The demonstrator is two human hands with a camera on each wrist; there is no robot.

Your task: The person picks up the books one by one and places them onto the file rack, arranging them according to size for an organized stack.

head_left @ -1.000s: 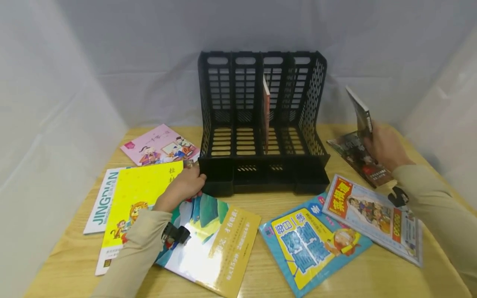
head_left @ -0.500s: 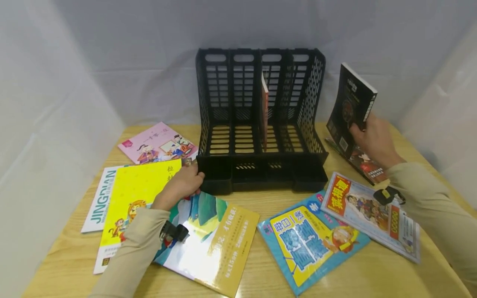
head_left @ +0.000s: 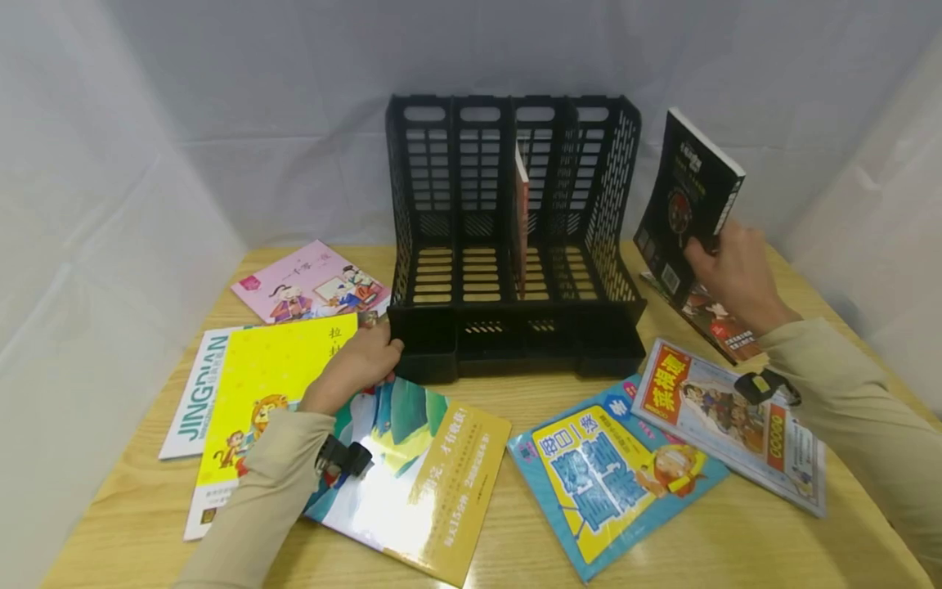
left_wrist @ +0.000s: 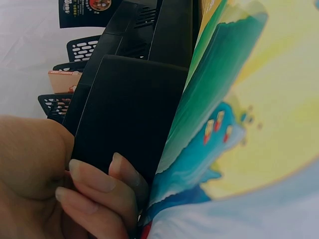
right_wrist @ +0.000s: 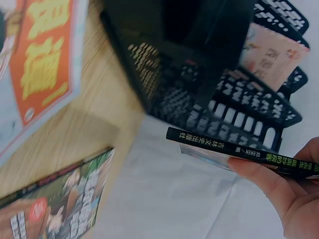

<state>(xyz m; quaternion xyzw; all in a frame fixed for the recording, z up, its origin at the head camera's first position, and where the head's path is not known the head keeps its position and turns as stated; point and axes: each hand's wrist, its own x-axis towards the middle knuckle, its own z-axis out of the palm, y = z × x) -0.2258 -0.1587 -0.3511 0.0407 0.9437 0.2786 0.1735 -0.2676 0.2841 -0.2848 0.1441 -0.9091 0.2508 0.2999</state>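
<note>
In the head view, my right hand (head_left: 739, 274) pinches a black book (head_left: 680, 204) by its spine side and holds it upright, right of the rack. The right wrist view shows the book's dark spine (right_wrist: 224, 147) edge-on, with the thumb along one cover. Beneath it lies another dark book with a red-clad figure (head_left: 717, 319), partly covered. My left hand (head_left: 365, 356) grips the front left corner of a black file rack (head_left: 515, 315). In the left wrist view the fingers (left_wrist: 99, 191) bend against the rack's front. One thin reddish book (head_left: 523, 221) stands in a rack compartment.
Left of the rack lie a pink book (head_left: 312, 282), a white book (head_left: 195, 409) and a yellow book (head_left: 287, 368). A glossy green-and-gold book (head_left: 434, 483) lies in front. A blue book (head_left: 611, 474) and a comic-style book (head_left: 736, 425) overlap at front right. White cloth surrounds the wooden table (head_left: 508, 564).
My right hand has raised the black book off the book below it and turned its cover toward the head camera. The left hand stays on the rack's corner.
</note>
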